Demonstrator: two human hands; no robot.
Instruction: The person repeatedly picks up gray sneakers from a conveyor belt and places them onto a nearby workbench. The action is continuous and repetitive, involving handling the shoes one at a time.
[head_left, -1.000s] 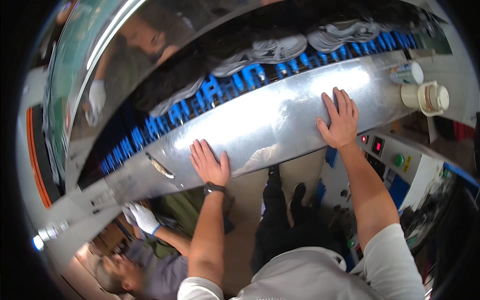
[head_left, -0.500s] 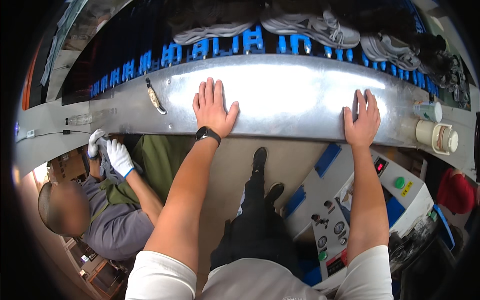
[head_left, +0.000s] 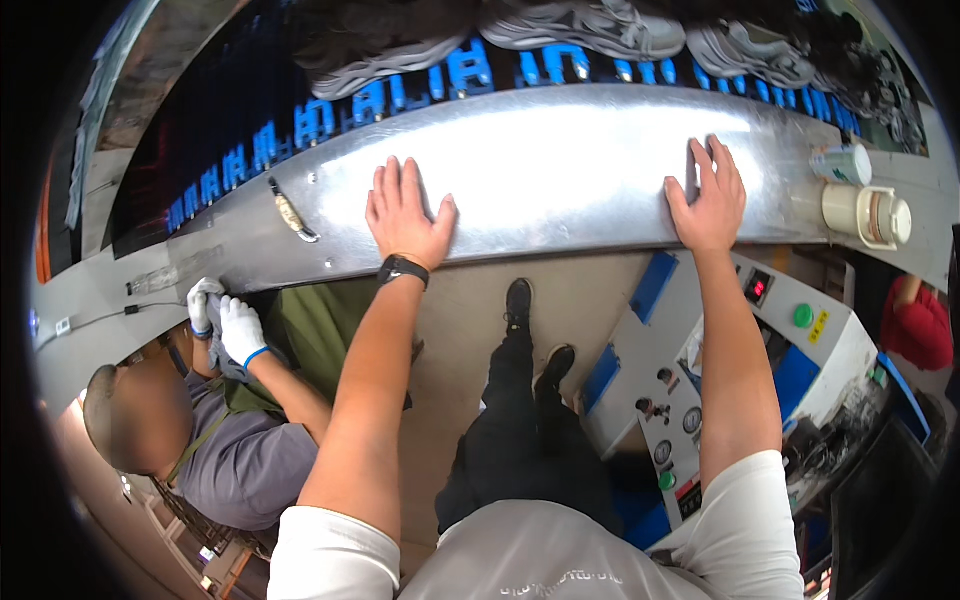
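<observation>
My left hand [head_left: 408,215] lies flat on a shiny metal ledge [head_left: 540,170], its fingers spread and nothing in it. To its left on the metal is a small curved tool [head_left: 291,211] with a pale handle; its exact kind is unclear. Further right, my right hand [head_left: 709,200] rests on the same ledge, fingers stretched out, holding nothing. A white and green cup [head_left: 842,164] and a cream lidded jug [head_left: 862,215] stand at the ledge's right end, nearest to my right hand.
Beyond the ledge, grey shoes [head_left: 590,32] sit over a conveyor with blue supports [head_left: 465,72]. At left, a co-worker in white gloves [head_left: 243,332] holds grey cloth. A machine panel [head_left: 690,400] with gauges and green buttons stands at lower right. Further right is a person's red sleeve [head_left: 918,325].
The view has shifted a little. The shoes and blue supports appear further left. Both my hands stay flat on the ledge, the right fingers slightly more spread.
</observation>
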